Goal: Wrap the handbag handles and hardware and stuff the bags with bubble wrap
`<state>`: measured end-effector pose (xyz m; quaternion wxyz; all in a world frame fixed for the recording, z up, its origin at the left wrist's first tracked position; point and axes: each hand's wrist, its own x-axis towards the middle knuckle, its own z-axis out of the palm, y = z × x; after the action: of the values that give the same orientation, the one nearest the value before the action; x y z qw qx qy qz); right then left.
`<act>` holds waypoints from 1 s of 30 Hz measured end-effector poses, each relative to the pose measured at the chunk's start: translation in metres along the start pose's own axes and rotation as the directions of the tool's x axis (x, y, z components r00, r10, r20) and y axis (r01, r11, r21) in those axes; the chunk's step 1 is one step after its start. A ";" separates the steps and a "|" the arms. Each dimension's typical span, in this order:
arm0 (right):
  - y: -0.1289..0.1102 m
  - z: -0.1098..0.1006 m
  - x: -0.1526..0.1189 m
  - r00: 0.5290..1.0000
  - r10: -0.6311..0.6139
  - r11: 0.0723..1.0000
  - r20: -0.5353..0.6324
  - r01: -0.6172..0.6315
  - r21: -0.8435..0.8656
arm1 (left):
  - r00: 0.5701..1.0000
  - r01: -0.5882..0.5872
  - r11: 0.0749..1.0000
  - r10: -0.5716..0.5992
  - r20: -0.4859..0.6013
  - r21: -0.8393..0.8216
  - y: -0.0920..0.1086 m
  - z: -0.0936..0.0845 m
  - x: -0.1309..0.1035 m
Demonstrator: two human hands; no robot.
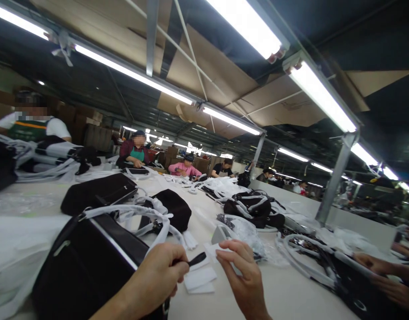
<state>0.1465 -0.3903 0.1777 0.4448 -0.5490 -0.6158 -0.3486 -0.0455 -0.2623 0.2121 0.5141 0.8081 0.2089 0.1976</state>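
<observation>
One glossy, round-tipped black strap (pixel 198 258) is pinched in the left grip (pixel 167 267); whether the right grip (pixel 242 272) holds anything is unclear.

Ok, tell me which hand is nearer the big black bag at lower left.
Left. The left hand overlaps the bag's right edge in view; the right hand is farther right, past the white slips.

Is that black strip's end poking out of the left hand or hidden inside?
Poking out: the black strip shows beyond the closed left hand.
</observation>
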 end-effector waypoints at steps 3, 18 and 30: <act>-0.007 0.001 0.000 1.000 -0.026 0.999 -0.009 0.025 -0.019 | 1.000 0.009 1.000 -0.009 0.006 -0.006 0.000 0.000 0.000; -0.020 -0.005 0.012 0.966 -0.255 0.958 0.036 0.258 -0.123 | 1.000 0.006 1.000 -0.006 0.011 0.014 0.001 -0.002 0.000; -0.047 -0.013 0.061 0.756 -0.112 0.993 0.645 0.060 0.102 | 0.991 -0.133 0.990 0.132 0.033 0.047 -0.001 -0.005 -0.006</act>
<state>0.1019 -0.3875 0.2417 0.2075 -0.5897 -0.7690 -0.1334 -0.0530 -0.2619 0.2128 0.4829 0.8354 0.1519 0.2141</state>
